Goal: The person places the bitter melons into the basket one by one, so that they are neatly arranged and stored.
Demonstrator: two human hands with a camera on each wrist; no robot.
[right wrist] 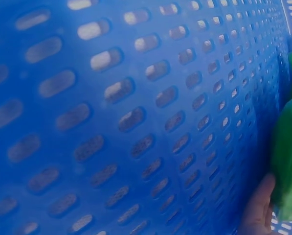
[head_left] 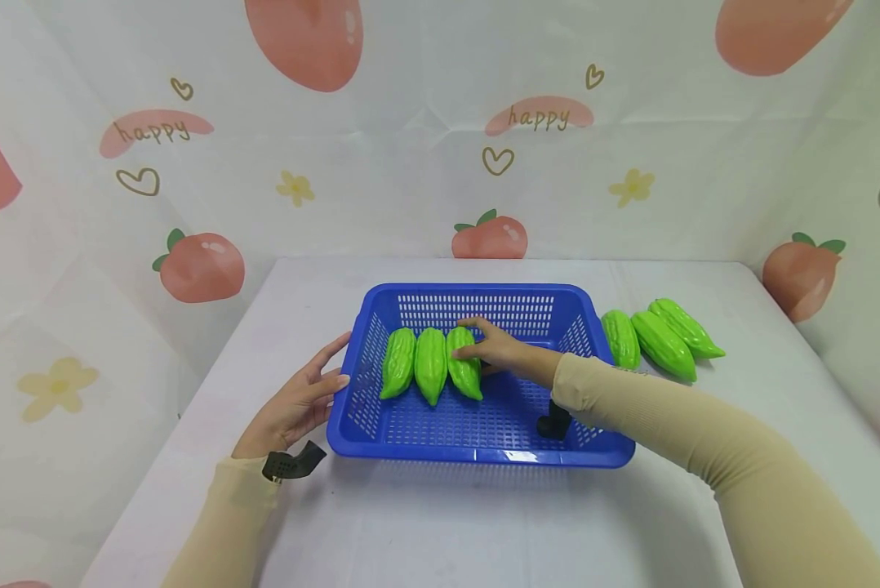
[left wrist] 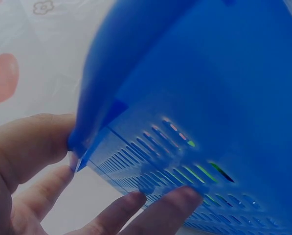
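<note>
A blue plastic basket (head_left: 477, 454) with slotted walls sits on the table. Inside it, three bright green bitter melons lie side by side: a left one (head_left: 399, 363), a middle one (head_left: 431, 366) and a right one (head_left: 465, 371). My right hand (head_left: 500, 347) reaches in over the basket's right side and grips the right melon, thumb and fingers on its two sides. That melon (right wrist: 287, 161) appears at the right edge of the right wrist view. My left hand (head_left: 300, 404) holds the basket's left rim, its thumb at the rim and other fingers against the outer wall (left wrist: 150, 147).
Three more bitter melons lie on the table right of the basket: one (head_left: 620, 339) beside the wall, another (head_left: 664, 347) and a third (head_left: 686, 327) close together. A white printed cloth (head_left: 411, 188) hangs behind the white table (head_left: 440, 523).
</note>
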